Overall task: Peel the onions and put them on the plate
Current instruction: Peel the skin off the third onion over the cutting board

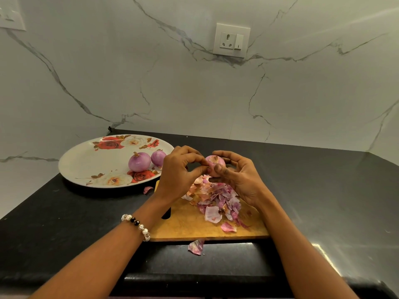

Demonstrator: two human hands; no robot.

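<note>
Right hand (235, 178) cups the onion (214, 166) above the cutting board (185, 225), fingers and thumb curled round it. Left hand (181, 171) pinches at its left side, apparently on a skin flake. Brown patch remains on top, just above that pinch. Best to rotate the onion, lift the patch's edge, peel downward over the peel pile (218, 197). Plate (86, 160), left of the grip, holds two peeled onions (139, 161).

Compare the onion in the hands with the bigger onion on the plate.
The held onion is pinched between the left hand and right hand above the peel pile; the plate onion rests free. The held onion keeps brown skin patches; the plate onion looks clean. Both are purple.
</note>
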